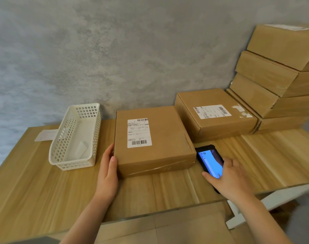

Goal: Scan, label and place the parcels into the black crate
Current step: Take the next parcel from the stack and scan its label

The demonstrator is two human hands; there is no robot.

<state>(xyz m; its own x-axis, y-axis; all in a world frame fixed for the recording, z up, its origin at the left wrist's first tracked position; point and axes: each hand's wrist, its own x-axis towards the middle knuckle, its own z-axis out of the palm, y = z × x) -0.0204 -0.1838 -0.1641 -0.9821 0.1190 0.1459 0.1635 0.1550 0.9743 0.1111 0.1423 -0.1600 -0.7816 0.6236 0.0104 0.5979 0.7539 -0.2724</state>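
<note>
A brown cardboard parcel [160, 138] with a white barcode label [139, 132] lies flat on the wooden table [44, 191] in front of me. My left hand [108, 173] rests flat against the parcel's left front corner, fingers together. A black handheld scanner [210, 161] with a lit blue screen lies on the table just right of the parcel. My right hand [232, 180] lies over the scanner's near end, fingers wrapped on it. No black crate is in view.
A second labelled parcel [215, 113] sits behind to the right, and a stack of several brown boxes [276, 76] rises against the grey wall. A white perforated basket [76, 138] stands at the left with a paper slip [44, 135] behind it.
</note>
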